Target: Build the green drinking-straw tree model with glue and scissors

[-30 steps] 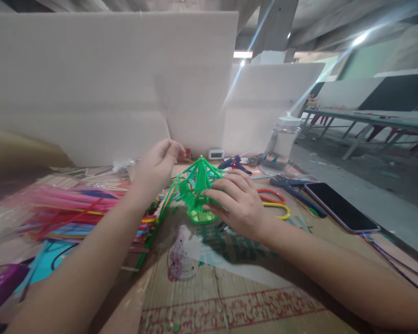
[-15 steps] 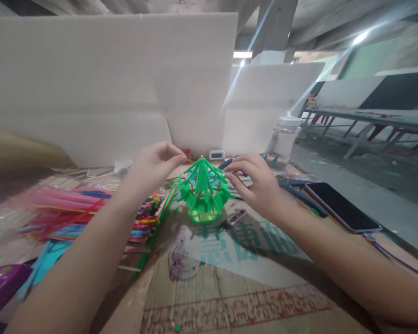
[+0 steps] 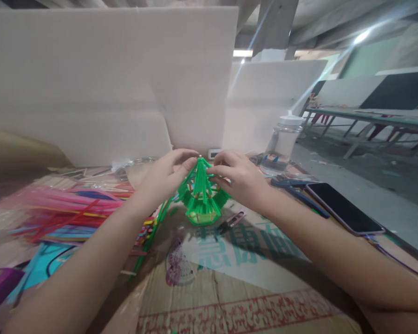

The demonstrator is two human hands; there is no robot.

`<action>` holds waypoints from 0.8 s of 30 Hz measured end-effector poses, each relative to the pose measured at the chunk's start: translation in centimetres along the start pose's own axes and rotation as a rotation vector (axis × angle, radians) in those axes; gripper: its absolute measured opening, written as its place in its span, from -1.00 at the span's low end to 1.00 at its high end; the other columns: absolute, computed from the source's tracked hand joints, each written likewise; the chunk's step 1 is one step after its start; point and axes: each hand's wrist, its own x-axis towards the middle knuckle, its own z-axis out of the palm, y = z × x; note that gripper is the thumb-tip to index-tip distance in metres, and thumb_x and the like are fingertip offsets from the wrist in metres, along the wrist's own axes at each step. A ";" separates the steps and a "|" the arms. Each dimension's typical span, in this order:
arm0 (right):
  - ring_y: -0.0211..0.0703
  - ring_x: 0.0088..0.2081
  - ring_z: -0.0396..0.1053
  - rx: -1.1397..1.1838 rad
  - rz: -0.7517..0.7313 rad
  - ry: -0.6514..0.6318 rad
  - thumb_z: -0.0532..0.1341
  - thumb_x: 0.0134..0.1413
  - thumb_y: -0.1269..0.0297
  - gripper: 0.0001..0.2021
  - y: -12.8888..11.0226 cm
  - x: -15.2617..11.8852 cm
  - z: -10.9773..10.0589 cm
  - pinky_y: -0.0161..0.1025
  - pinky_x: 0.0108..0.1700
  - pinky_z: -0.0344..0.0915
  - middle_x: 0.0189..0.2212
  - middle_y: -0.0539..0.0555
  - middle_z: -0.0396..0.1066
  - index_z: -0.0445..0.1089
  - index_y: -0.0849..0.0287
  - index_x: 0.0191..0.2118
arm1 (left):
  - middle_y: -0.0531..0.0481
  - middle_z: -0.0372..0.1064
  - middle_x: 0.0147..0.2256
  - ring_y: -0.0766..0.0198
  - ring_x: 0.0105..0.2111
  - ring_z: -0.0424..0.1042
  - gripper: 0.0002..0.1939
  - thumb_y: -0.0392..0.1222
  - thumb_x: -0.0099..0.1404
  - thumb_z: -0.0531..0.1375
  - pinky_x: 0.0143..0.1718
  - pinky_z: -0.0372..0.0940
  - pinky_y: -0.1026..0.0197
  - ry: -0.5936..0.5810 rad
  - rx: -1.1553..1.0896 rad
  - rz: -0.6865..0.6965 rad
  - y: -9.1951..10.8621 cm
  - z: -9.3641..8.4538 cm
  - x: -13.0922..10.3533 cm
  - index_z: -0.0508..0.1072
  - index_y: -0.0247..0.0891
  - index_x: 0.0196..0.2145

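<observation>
A green model pavilion (image 3: pixel 202 204), with a pointed ribbed roof and a small pale tip, stands upright on the cardboard-covered table. My left hand (image 3: pixel 172 174) is at the left side of its roof, thumb and fingertips closed on the upper edge near the tip. On the right side, my right hand (image 3: pixel 235 176) has its bent fingers closed against the roof strips. Its fingertips are partly hidden. Just right of the model's base lies a small pink-handled cutter (image 3: pixel 234 221), and a clear protractor (image 3: pixel 181 264) lies in front.
Colourful fuzzy sticks (image 3: pixel 87 204) spread at left, with a purple tool (image 3: pixel 2 290) nearer me. At right are a phone (image 3: pixel 344 208), dark pliers (image 3: pixel 297 192) and a clear bottle (image 3: pixel 282 144). White boards (image 3: pixel 107 83) rise behind, with a small white clock (image 3: pixel 214 153) before them.
Both hands have moved inward to the model's roof, the left rightward and the right leftward. Before, they were held apart on either side. The dark blue item by my right fingers no longer shows.
</observation>
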 end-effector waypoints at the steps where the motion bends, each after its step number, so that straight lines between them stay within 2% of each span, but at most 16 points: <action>1: -0.07 -0.20 0.32 -0.004 -0.001 -0.007 0.18 0.25 0.34 -0.85 -0.2 0.1 0.0 -0.10 -0.14 0.28 -0.25 0.15 0.42 0.51 0.15 -0.27 | -0.08 0.49 -0.06 0.12 -0.06 0.46 -0.63 0.05 0.39 0.08 -0.04 0.34 0.11 -0.004 0.008 0.010 0.0 0.2 0.0 0.46 -0.21 -0.02; 4: -0.09 -0.19 0.34 0.028 0.031 -0.002 0.16 0.27 0.36 -0.83 -0.5 0.0 -0.4 -0.13 -0.13 0.28 -0.26 0.12 0.44 0.47 0.14 -0.34 | -0.10 0.48 -0.06 0.10 -0.05 0.44 -0.62 0.07 0.38 0.10 0.01 0.31 0.08 -0.007 0.021 0.059 -0.1 0.6 -0.1 0.46 -0.23 -0.02; 7: -0.10 -0.19 0.38 0.083 0.121 -0.004 0.18 0.25 0.38 -0.87 0.3 -0.2 -1.4 -0.16 -0.13 0.28 -0.27 0.12 0.48 0.43 0.18 -0.34 | -0.09 0.48 -0.06 0.10 -0.03 0.44 -0.62 0.08 0.37 0.11 0.02 0.31 0.09 -0.004 0.057 0.065 -0.2 0.5 -0.1 0.46 -0.21 -0.02; 11: -0.11 -0.33 0.39 -0.019 0.374 0.030 0.21 0.20 0.33 -0.87 3.8 -0.8 -3.8 -0.20 -0.28 0.23 -0.40 0.08 0.48 0.42 0.17 -0.38 | -0.04 0.49 -0.08 0.11 -0.05 0.44 -0.62 0.09 0.36 0.11 0.01 0.31 0.11 0.001 0.125 0.044 0.0 0.2 -0.2 0.48 -0.17 -0.02; 14: -0.14 -0.41 0.37 -0.090 0.610 0.061 0.15 0.23 0.27 -0.79 6.0 -1.1 -5.8 -0.22 -0.36 0.19 -0.48 0.07 0.46 0.44 0.17 -0.41 | -0.03 0.49 -0.08 0.14 -0.09 0.44 -0.61 0.09 0.36 0.10 -0.01 0.31 0.14 -0.005 0.146 0.018 0.2 0.1 -0.2 0.48 -0.17 -0.01; 17: -0.19 -0.45 0.37 0.041 0.737 0.111 0.14 0.21 0.32 -0.81 5.8 -1.0 -6.6 -0.25 -0.36 0.22 -0.49 0.04 0.48 0.50 0.18 -0.33 | -0.01 0.49 -0.07 0.16 -0.12 0.45 -0.61 0.08 0.37 0.10 -0.03 0.31 0.16 -0.012 0.155 -0.003 0.4 0.1 -0.3 0.48 -0.17 -0.01; 20: -0.19 -0.40 0.41 0.265 0.663 0.062 0.23 0.15 0.34 -0.87 3.4 -0.7 -5.7 -0.25 -0.31 0.27 -0.41 0.04 0.52 0.53 0.17 -0.25 | -0.02 0.49 -0.06 0.15 -0.08 0.44 -0.61 0.08 0.37 0.10 -0.01 0.30 0.17 -0.014 0.143 0.007 0.6 0.1 -0.3 0.48 -0.19 -0.01; 22: -0.19 -0.35 0.41 0.324 0.479 0.007 0.25 0.16 0.31 -0.88 1.7 -0.5 -4.5 -0.24 -0.27 0.28 -0.37 0.06 0.52 0.54 0.16 -0.27 | -0.02 0.49 -0.06 0.14 -0.06 0.43 -0.62 0.07 0.37 0.10 0.00 0.29 0.18 -0.016 0.145 0.014 0.6 0.1 -0.3 0.48 -0.19 -0.02; 24: -0.18 -0.33 0.36 0.280 0.235 -0.026 0.22 0.21 0.30 -0.86 0.6 -0.4 -3.2 -0.23 -0.26 0.26 -0.38 0.08 0.48 0.55 0.15 -0.26 | -0.02 0.49 -0.06 0.14 -0.06 0.43 -0.62 0.07 0.37 0.10 0.00 0.29 0.17 -0.016 0.155 0.024 0.7 0.1 -0.3 0.48 -0.18 -0.02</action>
